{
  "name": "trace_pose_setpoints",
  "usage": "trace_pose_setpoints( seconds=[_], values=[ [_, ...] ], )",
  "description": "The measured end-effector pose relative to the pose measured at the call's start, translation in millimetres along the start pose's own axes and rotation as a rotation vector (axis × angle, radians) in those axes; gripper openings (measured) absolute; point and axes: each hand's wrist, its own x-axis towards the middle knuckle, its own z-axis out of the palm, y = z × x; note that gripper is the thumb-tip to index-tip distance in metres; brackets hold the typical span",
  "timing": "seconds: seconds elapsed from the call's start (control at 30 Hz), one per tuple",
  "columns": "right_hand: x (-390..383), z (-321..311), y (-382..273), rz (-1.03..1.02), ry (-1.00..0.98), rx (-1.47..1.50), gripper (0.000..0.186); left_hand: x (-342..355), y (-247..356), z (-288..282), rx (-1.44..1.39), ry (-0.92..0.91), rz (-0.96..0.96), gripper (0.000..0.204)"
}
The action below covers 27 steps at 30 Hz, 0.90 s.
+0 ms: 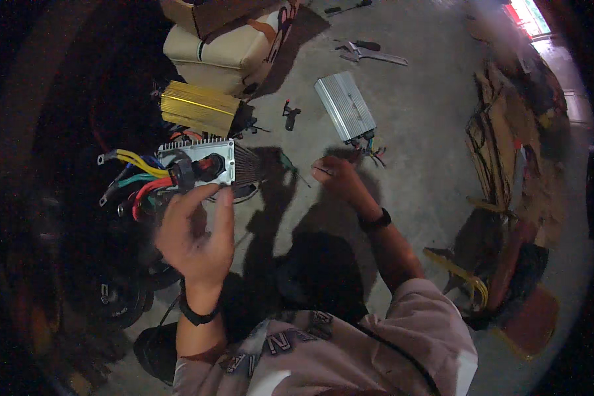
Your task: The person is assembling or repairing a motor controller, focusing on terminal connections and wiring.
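My left hand [195,247] pinches the near edge of a cabled controller [225,170] — my right hand [338,180], apart from it, may hold something slim; I cannot tell. Beyond: gold box [200,107], ribbed silver box [345,105].

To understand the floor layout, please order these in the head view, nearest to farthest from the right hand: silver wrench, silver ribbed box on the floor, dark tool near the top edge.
From the right hand:
1. Silver ribbed box: just ahead.
2. Silver wrench: beyond the box, slightly right.
3. Dark tool: farthest ahead, near the top edge.
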Motion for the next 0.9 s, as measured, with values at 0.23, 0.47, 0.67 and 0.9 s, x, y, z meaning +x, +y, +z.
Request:
trace_pose_setpoints(
  seconds=[0.23, 0.47, 0.67, 0.9],
  values=[
    [-33.6, -70.3, -160.7, -0.05, 0.063, 0.11, 0.028, 14.3, 16.5, -19.3, -0.567, 0.153, -0.324, 0.032],
    [-48.1, -119.0, -232.7, 0.009, -0.108, -0.007, 0.02, 29.3, 21.0, -25.9, -0.953, 0.06, -0.582, 0.049],
    [-61.8, -139.4, -277.3, 0.149, -0.202, 0.212, 0.019, 48.4, 47.3, -41.4, -1.065, -0.006, -0.89, 0.049],
    [-57.1, -136.1, -316.9, -0.138, -0.377, -0.044, 0.02, 59.9, 118.4, -69.8, -1.241, -0.22, -1.246, 0.037]
  ],
)
